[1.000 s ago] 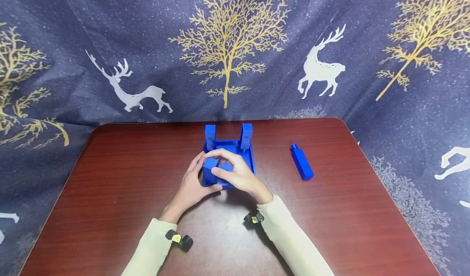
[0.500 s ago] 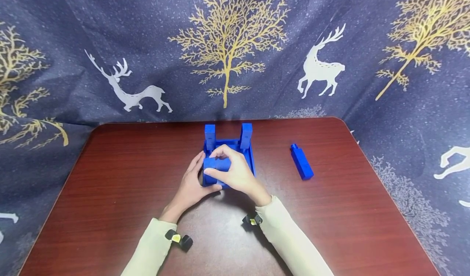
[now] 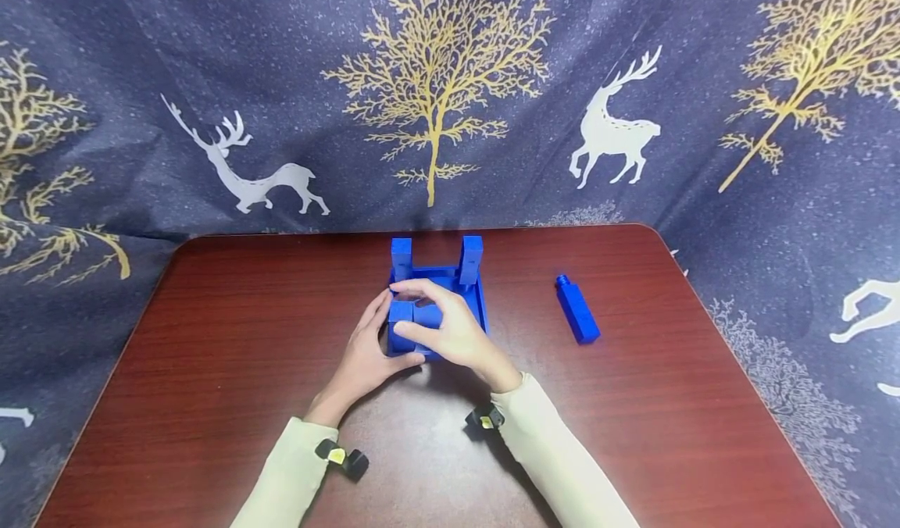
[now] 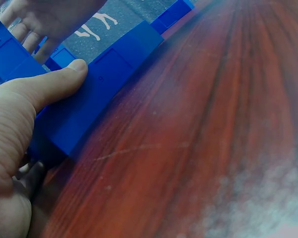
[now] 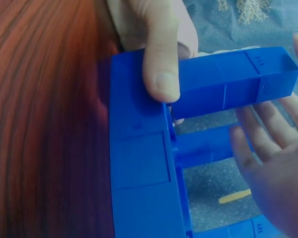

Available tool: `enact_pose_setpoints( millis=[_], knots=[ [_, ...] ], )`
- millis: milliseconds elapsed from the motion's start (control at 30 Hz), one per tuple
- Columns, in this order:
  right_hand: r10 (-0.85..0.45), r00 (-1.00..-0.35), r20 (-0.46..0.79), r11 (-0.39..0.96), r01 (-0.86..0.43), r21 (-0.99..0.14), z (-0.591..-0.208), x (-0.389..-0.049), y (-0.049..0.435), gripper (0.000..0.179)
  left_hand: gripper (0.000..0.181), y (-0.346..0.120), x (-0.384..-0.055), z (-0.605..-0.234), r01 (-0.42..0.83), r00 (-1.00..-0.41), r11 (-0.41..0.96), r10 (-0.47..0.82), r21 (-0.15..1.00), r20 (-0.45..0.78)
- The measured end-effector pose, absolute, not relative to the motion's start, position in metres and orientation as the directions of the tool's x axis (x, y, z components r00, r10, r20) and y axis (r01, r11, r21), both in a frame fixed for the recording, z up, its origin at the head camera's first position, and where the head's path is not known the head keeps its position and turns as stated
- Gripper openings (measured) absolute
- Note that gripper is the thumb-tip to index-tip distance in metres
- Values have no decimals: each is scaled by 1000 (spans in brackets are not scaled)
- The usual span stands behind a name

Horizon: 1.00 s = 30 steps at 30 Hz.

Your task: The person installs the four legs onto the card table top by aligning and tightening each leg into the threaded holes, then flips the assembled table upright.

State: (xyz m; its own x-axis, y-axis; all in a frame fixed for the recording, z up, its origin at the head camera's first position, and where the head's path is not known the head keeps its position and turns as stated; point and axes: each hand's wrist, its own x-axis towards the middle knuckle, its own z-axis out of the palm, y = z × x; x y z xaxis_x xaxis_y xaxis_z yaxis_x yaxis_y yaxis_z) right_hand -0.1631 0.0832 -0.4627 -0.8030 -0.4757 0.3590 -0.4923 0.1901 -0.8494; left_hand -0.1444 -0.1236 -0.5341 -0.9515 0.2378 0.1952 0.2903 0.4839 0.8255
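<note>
A blue square, tray-like tabletop [image 3: 483, 303] lies with its rim up on the wooden table. My left hand [image 3: 369, 348] grips its near left corner, thumb [image 4: 69, 77] over the front side wall [image 4: 107, 74]. At that corner stands a square blue leg [image 5: 228, 87], upright. Around its upper end is my right hand [image 3: 455, 329], with fingers and thumb spread. In the right wrist view, the fingers [image 5: 260, 129] look apart from the leg's faces. Two more blue legs, the far left one [image 3: 401, 256] and the far right one [image 3: 470, 258], stand at the back corners.
To the right, a loose blue leg [image 3: 578, 309] with a threaded end lies on the brown wooden table [image 3: 246, 372]. Behind the table hangs a dark blue cloth [image 3: 281, 83] printed with trees and deer. Black bands sit on both sleeves.
My right hand's fingers and thumb first closed in on the near left leg, then spread apart again. The leg's top has turned a little. My left hand has stayed at the corner.
</note>
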Motion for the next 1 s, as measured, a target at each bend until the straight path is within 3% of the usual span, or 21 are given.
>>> enact_pose_setpoints(
  millis=[167, 300, 1000],
  knots=[
    [-537, -791, 292, 8, -352, -936, -462, -162, 86, 49, 124, -122, -144, -533, 257, -961, 493, 224, 831, 164],
    [-558, -790, 255, -54, -271, -961, -463, -162, 89, 47, 124, -121, -143, -532, 237, -966, 494, 215, 837, 146],
    [-510, -821, 258, 20, -311, -950, -464, -162, 88, 39, 124, -123, -141, -530, 259, -960, 492, 229, 831, 163]
  ],
)
